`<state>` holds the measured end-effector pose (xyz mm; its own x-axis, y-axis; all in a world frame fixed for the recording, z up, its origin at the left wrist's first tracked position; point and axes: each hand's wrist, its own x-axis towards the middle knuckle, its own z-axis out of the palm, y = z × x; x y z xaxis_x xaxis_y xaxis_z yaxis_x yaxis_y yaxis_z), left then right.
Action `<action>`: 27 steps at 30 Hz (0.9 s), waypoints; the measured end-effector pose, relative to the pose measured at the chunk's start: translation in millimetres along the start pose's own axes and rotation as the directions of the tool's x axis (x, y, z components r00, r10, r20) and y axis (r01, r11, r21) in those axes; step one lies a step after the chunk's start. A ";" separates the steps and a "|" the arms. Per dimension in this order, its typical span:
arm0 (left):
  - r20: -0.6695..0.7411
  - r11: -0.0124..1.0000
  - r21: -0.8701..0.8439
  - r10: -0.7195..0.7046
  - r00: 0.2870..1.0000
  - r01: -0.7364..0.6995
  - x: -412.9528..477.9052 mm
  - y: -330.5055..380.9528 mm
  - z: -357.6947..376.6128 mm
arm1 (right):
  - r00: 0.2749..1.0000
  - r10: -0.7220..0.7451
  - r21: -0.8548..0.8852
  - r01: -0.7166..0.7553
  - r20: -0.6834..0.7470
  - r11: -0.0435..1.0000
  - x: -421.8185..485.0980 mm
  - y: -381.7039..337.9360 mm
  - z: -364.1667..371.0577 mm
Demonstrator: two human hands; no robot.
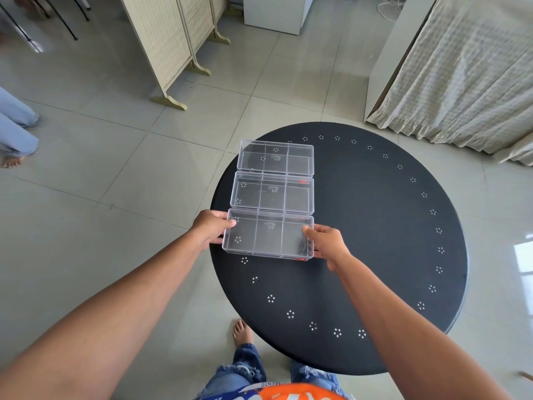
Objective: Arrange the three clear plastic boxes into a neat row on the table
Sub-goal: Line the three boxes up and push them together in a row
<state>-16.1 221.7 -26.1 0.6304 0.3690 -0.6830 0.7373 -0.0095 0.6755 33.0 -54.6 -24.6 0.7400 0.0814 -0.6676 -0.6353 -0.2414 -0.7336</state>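
Three clear plastic boxes with inner dividers lie on the round black table (375,226), lined up one behind another near its left edge. The far box (276,158) and the middle box (272,193) touch along their long sides. The near box (268,233) sits against the middle one. My left hand (212,226) grips the near box's left end, thumb on top. My right hand (327,242) holds its right end, fingers on the side wall.
The table carries a ring of small white dot patterns and overhangs a tiled floor. A folding wicker screen (173,44) stands at the back left, a cloth-draped piece of furniture (461,70) at the back right. Another person's legs (14,131) are at far left.
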 end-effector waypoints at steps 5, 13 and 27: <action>-0.001 1.000 0.015 0.001 1.000 -0.001 -1.7 1.3 0.1 | 1.000 0.006 0.002 -0.006 0.000 1.000 -0.6 -0.6 0.3; -0.005 0.999 0.033 -0.024 1.000 0.024 -0.6 0.6 -1.3 | 1.000 0.013 -0.012 -0.013 -0.006 1.000 -2.0 -1.9 0.6; -0.043 0.997 0.083 0.008 0.999 -0.004 -6.2 7.7 -0.9 | 0.999 0.033 -0.030 -0.035 -0.043 0.999 -7.9 -1.9 0.8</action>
<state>-14.4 220.1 -16.5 0.6253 0.4088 -0.6648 0.7521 -0.0881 0.6532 28.3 -54.0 -18.1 0.7272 0.0319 -0.6857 -0.6536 -0.2732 -0.7058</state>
